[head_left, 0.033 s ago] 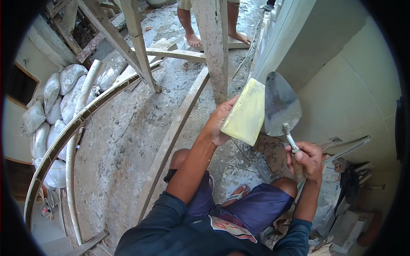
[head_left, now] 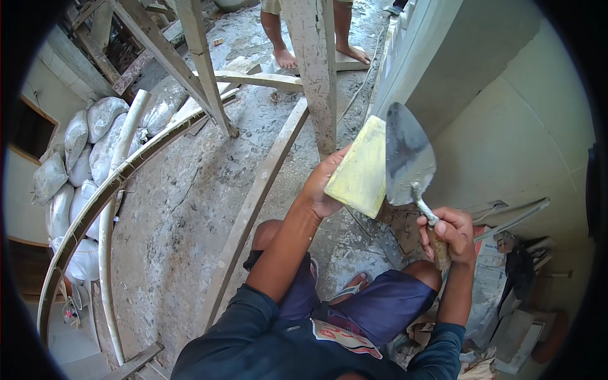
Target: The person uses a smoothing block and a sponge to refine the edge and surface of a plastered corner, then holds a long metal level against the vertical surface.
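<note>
Trowel [head_left: 408, 152] in our right hand [head_left: 448, 235], fist wrapped tight round its wooden handle, blade up beside the grey wall [head_left: 506, 145]. Our left hand [head_left: 324, 183] clasps a yellow float [head_left: 361, 170] from behind, thumb and fingers curled on it, its face just left of the blade. Far to the left of our hands we see filled sacks [head_left: 76, 158] piled together; we cannot tell what they hold.
</note>
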Demonstrator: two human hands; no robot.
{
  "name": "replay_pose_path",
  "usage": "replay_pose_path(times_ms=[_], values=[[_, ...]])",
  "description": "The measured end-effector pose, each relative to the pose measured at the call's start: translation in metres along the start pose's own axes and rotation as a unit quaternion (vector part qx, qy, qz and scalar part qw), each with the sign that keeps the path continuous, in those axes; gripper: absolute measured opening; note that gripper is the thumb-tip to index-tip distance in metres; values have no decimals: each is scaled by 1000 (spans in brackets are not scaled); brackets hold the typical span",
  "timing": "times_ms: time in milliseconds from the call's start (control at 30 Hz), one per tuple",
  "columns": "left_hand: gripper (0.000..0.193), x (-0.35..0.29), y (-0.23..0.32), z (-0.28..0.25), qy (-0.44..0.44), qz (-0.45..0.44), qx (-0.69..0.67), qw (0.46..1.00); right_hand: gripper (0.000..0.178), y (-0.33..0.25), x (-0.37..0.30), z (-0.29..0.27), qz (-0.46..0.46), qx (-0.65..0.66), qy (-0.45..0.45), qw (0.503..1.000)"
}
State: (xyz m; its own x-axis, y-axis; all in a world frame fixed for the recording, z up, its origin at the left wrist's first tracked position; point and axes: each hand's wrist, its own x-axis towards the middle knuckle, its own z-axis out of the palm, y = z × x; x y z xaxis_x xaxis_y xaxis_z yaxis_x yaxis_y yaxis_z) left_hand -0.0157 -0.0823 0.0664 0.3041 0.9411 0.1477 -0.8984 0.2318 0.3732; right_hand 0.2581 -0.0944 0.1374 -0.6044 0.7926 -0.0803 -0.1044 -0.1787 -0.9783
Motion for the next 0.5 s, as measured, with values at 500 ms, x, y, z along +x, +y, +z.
replay_pose_path(times_ms=[500], values=[[49, -5, 24, -5, -28, 68, -97, 993, 30, 15, -45, -35, 135, -37, 64, 988]])
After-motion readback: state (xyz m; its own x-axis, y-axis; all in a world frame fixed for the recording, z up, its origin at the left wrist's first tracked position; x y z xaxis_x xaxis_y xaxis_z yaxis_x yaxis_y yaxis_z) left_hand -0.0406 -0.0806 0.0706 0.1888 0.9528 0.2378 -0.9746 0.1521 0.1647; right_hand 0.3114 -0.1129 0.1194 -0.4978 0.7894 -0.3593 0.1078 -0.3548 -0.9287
